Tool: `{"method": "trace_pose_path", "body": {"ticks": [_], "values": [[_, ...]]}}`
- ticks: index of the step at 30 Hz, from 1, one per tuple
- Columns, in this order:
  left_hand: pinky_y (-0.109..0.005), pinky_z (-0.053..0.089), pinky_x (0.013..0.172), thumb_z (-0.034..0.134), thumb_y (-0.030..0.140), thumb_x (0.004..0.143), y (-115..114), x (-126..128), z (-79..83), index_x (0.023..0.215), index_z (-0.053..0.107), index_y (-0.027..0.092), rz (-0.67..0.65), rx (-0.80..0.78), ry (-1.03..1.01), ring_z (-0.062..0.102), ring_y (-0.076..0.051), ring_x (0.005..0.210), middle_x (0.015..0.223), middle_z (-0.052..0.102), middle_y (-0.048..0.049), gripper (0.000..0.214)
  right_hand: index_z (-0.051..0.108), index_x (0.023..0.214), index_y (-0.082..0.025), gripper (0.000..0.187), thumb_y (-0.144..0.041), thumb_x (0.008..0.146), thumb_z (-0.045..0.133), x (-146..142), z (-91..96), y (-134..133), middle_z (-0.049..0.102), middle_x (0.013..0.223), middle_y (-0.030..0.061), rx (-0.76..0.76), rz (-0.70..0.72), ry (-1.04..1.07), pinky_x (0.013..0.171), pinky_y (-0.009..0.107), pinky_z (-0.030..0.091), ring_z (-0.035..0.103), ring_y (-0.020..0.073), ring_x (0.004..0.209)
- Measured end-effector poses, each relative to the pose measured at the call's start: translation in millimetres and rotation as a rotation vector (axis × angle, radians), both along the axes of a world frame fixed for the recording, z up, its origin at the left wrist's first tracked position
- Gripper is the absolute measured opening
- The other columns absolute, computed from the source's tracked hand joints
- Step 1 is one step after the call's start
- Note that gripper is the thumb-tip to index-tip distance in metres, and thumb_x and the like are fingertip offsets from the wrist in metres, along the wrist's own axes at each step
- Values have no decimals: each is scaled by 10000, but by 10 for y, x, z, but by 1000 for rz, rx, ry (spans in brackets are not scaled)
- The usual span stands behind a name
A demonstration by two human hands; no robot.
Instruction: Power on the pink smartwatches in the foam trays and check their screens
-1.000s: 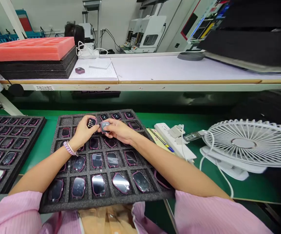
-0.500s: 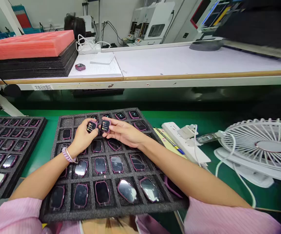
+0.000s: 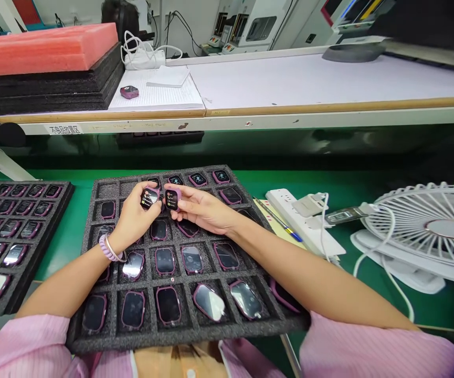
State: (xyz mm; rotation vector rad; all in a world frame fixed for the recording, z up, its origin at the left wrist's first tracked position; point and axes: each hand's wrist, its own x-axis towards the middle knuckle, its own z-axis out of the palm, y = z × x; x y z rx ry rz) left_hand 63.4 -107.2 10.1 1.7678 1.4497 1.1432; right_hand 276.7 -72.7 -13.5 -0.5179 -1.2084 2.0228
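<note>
My left hand (image 3: pixel 138 214) is closed on a purple-framed smartwatch body (image 3: pixel 149 197) with no strap, its screen lit with a list of icons. Right beside it, my right hand (image 3: pixel 200 209) grips a second smartwatch body (image 3: pixel 172 199), whose screen shows a similar lit list. Both are held over a dark grey foam tray (image 3: pixel 151 338) with square compartments. Most compartments hold more purple watch bodies, such as one with a dark screen (image 3: pixel 168 305). Several in the far row have lit faces, like this watch (image 3: pixel 198 179). My hands and forearms hide part of the tray.
Another foam tray of watches (image 3: pixel 14 252) lies at the left. To the right are a power strip (image 3: pixel 309 226), a pen (image 3: pixel 282 223) and a white fan (image 3: pixel 439 231). On the shelf behind sit stacked foam (image 3: pixel 45 52), a notebook (image 3: pixel 164 97) and one watch (image 3: pixel 129 92).
The camera view has tilted slightly downward, so the shelf sits higher in the picture. Both hands keep hold of the same two watches, with little change in their pose.
</note>
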Motion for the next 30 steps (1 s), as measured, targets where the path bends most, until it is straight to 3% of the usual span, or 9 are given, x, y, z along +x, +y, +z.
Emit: {"method": "trace_pose_path", "body": {"ticks": [8,17,25,30], "values": [[-291,543,880,679,202,824,-19,16,-11,1228,674,205,35,32,20,667,-217,1042,1193,721,-60,404,656,1398,-258,655,-358,827,961,-1,-23,4,709,948,-5,13,-29,-20,752,262,583,708,157,833],[-249,484,653,686,165,798,-54,38,56,1259,685,210,72,-5,79,519,-124,651,1148,729,-36,463,664,1364,-263,603,-314,831,941,-7,-2,-12,699,1012,0,22,-28,-18,775,266,589,701,152,839],[-254,466,615,678,208,805,-54,34,48,1256,679,217,64,-25,65,434,-107,551,1002,718,-10,451,650,1346,-270,612,-336,820,955,-10,-22,-12,685,1065,0,45,-20,-16,767,274,595,694,143,813],[-251,477,624,683,235,810,-54,29,38,1275,665,202,67,-3,43,525,-132,636,1060,716,-38,467,630,1362,-257,628,-373,840,960,-21,-19,-27,693,1047,-4,61,13,12,792,263,588,710,141,843]]}}
